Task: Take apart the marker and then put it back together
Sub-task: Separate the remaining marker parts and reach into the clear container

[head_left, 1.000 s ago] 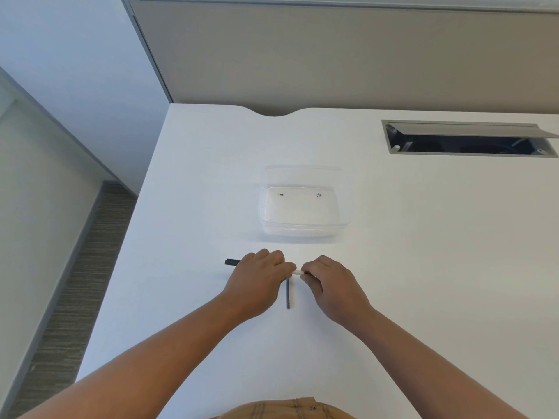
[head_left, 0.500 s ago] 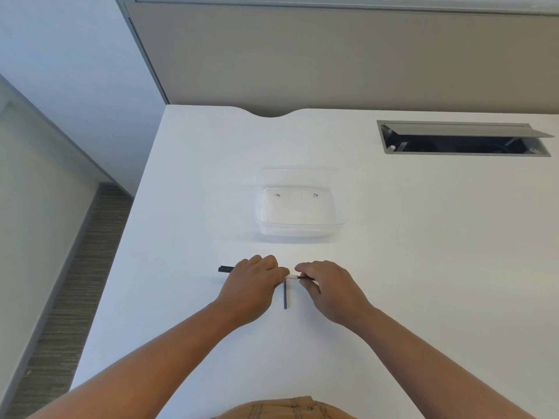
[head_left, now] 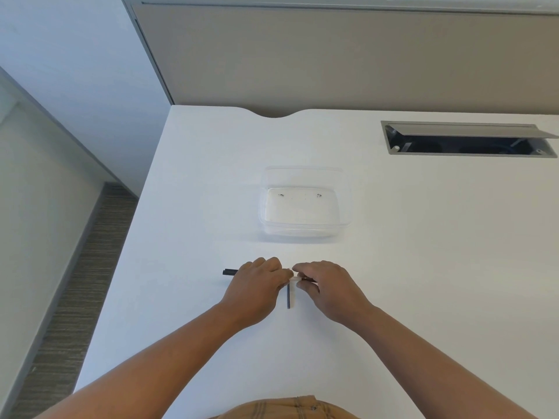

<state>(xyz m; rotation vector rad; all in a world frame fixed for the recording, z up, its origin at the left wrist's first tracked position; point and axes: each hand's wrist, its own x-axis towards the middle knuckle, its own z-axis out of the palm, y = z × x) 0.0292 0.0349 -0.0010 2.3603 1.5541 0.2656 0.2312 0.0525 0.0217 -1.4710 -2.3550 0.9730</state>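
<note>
My left hand (head_left: 257,285) grips the marker body (head_left: 230,272), whose black end sticks out to the left of my fingers. A short white stretch of the marker shows between my two hands. My right hand (head_left: 325,287) pinches the marker's right end piece (head_left: 308,280), a thin dark tip showing by the fingers. Both hands rest low on the white table (head_left: 423,267), almost touching. A thin dark stick, a loose marker part (head_left: 288,297), lies on the table below the gap between my hands, pointing toward me.
A clear plastic container (head_left: 305,204) stands beyond my hands, with nothing but two small dark specks inside. An open grey cable hatch (head_left: 469,140) is set in the table at the back right. The table's left edge drops to the floor.
My hands have closed in on each other, and the white gap of marker between them has shrunk. The loose dark part has stayed where it was.
</note>
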